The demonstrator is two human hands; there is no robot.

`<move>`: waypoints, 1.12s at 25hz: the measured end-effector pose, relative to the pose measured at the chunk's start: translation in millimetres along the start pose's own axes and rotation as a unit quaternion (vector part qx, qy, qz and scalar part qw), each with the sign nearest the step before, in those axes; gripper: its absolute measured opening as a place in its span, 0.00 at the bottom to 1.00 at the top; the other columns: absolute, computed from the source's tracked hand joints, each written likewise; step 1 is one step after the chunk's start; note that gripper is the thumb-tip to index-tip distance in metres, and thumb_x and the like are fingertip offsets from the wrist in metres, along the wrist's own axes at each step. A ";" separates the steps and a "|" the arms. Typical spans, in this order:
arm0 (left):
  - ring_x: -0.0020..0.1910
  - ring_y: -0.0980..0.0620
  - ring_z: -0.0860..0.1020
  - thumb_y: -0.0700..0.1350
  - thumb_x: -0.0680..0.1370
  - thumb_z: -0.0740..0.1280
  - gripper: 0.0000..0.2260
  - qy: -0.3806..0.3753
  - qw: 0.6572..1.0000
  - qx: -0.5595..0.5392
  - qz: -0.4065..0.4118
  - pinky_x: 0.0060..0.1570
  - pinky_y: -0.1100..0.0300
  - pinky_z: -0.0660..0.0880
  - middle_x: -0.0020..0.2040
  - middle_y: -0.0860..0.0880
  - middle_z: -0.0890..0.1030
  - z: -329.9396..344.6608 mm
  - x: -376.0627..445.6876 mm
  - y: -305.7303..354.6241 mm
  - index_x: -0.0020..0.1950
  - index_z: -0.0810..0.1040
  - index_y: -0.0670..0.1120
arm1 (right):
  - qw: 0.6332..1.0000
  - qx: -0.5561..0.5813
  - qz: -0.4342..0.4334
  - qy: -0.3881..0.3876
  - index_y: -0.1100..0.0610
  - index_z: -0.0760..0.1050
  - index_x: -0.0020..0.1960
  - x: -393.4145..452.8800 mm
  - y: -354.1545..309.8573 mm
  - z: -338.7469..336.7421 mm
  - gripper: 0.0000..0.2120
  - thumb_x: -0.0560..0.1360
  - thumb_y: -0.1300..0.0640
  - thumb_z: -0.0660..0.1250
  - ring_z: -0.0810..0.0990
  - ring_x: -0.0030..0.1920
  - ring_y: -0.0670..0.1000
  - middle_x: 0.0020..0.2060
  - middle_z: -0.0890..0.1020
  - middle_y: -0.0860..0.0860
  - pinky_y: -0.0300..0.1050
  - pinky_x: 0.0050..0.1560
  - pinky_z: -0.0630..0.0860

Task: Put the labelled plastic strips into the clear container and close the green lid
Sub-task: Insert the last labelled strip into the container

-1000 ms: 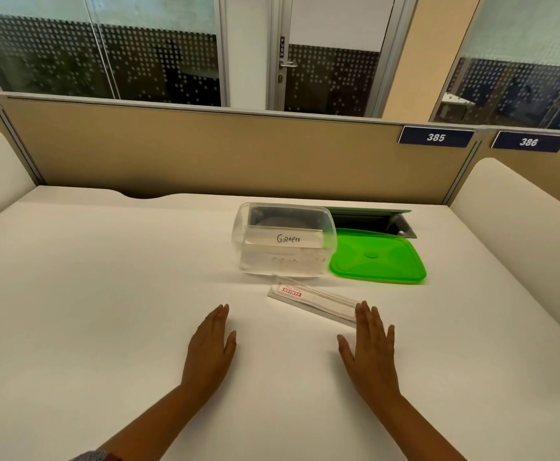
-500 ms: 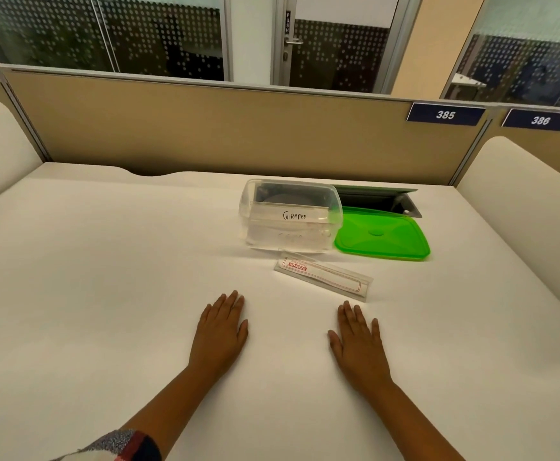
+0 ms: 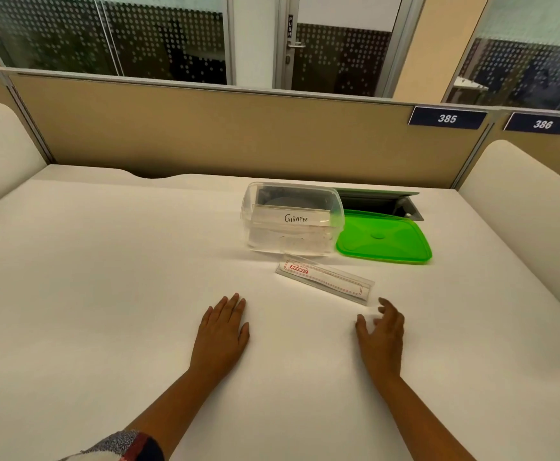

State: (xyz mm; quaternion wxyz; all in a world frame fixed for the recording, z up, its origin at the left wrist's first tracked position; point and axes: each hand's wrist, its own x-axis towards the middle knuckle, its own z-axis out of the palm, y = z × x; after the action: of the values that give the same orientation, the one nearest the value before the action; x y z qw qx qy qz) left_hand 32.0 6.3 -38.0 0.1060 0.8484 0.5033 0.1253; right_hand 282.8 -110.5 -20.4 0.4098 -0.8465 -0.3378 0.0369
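Observation:
A clear container [image 3: 333,207] stands open on the white desk, and inside it a strip marked "Girafee" [image 3: 291,217] leans against the front wall. The green lid [image 3: 385,237] lies flat against its right side. In front of the container lies a clear plastic strip with a red-printed label [image 3: 325,280], slanted toward the right. My left hand [image 3: 222,331] rests flat on the desk, fingers together, holding nothing. My right hand [image 3: 382,331] is lifted slightly, fingers spread and curled, just short of the strip's near right end and not touching it.
A dark cable hatch [image 3: 380,202] stands open in the desk behind the lid. A beige partition [image 3: 205,134] closes off the back, with plates 385 [image 3: 447,118] and 386 [image 3: 542,124]. Padded white side panels [image 3: 521,194] flank the desk.
My right hand drew back from the strip's end, lay flat, and now lifts with curled fingers toward it again. The left hand stays flat. The view shifted slightly.

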 end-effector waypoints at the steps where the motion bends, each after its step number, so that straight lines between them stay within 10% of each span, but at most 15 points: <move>1: 0.75 0.51 0.57 0.57 0.72 0.39 0.32 0.001 1.000 -0.001 0.001 0.74 0.54 0.52 0.76 0.50 0.60 0.2 0.0 0.3 0.74 0.58 0.49 | 1.000 -0.005 0.007 0.005 0.61 0.65 0.68 5.5 0.8 -2.0 0.26 0.73 0.60 0.69 0.78 0.54 0.60 0.59 0.72 0.62 0.56 0.57 0.76; 10: 0.75 0.51 0.58 0.57 0.72 0.41 0.31 0.003 1.000 -0.003 -0.001 0.73 0.54 0.53 0.75 0.50 0.62 0.2 0.5 -0.8 0.73 0.60 0.49 | 0.996 -0.067 0.014 -0.064 0.58 0.77 0.60 33.6 7.5 -4.3 0.16 0.74 0.53 0.68 0.77 0.56 0.59 0.57 0.78 0.59 0.55 0.57 0.75; 18: 0.75 0.51 0.58 0.53 0.77 0.51 0.24 -0.004 1.000 -0.014 -0.008 0.73 0.54 0.53 0.75 0.50 0.62 0.1 0.6 -1.4 0.73 0.60 0.49 | 0.980 0.096 0.110 -0.134 0.62 0.79 0.54 55.8 -1.2 -10.7 0.13 0.76 0.53 0.67 0.78 0.48 0.55 0.53 0.82 0.60 0.45 0.49 0.73; 28: 0.63 0.48 0.74 0.40 0.76 0.63 0.18 0.059 0.983 -0.172 -0.025 0.65 0.56 0.67 0.63 0.48 0.77 -14.1 1.3 -7.8 0.66 0.73 0.47 | 0.893 0.329 0.266 -0.152 0.64 0.78 0.54 36.9 -26.6 -14.9 0.12 0.76 0.56 0.67 0.80 0.56 0.59 0.50 0.82 0.61 0.52 0.63 0.74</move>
State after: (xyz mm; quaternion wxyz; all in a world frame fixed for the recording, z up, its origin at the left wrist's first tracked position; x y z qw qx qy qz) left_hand 21.6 11.9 -26.9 0.2238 0.7958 0.5007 0.2569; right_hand 301.8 -86.6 16.4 0.5834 -0.7053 -0.1270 0.3821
